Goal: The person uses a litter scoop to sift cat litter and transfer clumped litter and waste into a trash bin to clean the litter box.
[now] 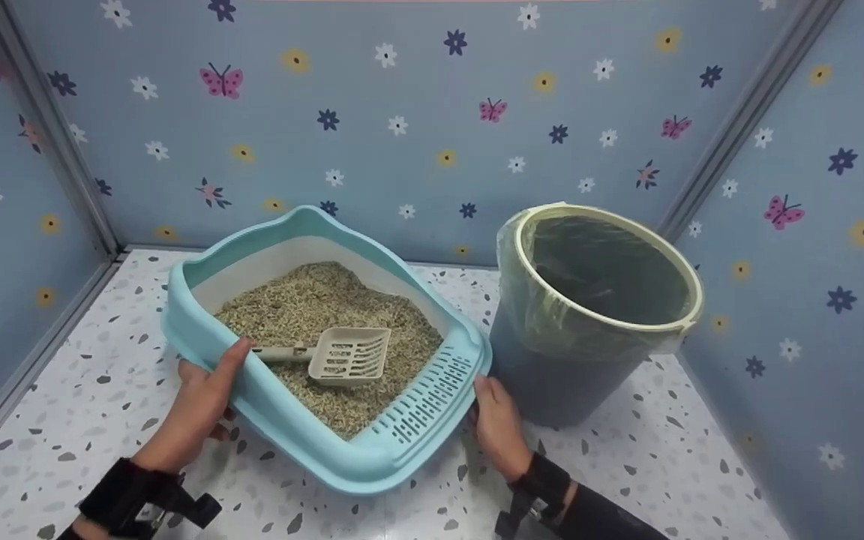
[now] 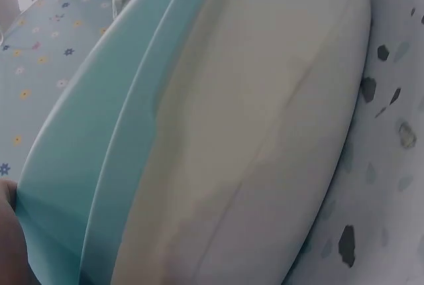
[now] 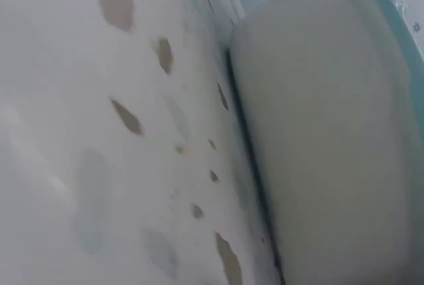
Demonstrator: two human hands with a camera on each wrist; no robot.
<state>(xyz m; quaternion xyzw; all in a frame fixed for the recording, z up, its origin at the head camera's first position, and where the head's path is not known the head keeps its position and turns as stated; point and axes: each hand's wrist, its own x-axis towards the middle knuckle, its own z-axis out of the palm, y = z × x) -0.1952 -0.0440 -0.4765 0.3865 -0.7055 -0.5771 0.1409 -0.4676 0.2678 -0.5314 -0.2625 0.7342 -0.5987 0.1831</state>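
Note:
A litter box (image 1: 289,420) with a light blue rim and white lower wall stands at an angle on the floor, holding brown granular litter (image 1: 282,300). My left hand (image 1: 199,401) grips its left rim, thumb on top, other fingers partly hidden beneath. At the right corner my right hand (image 1: 499,427) holds the rim with the thumb above; its fingers are mostly hidden underneath. A beige slotted litter scoop (image 1: 349,356) lies on the litter, its handle pointing at my left thumb. Whether thumb and handle touch, I cannot tell. The left wrist view shows the box's side wall (image 2: 245,99) close up.
Right of the box stands a grey bin (image 1: 552,382), its cream rim (image 1: 604,315) lined with a clear plastic bag (image 1: 522,292). Blue walls (image 1: 417,90) with flowers and butterflies enclose the speckled white floor (image 1: 87,390) at the back and both sides.

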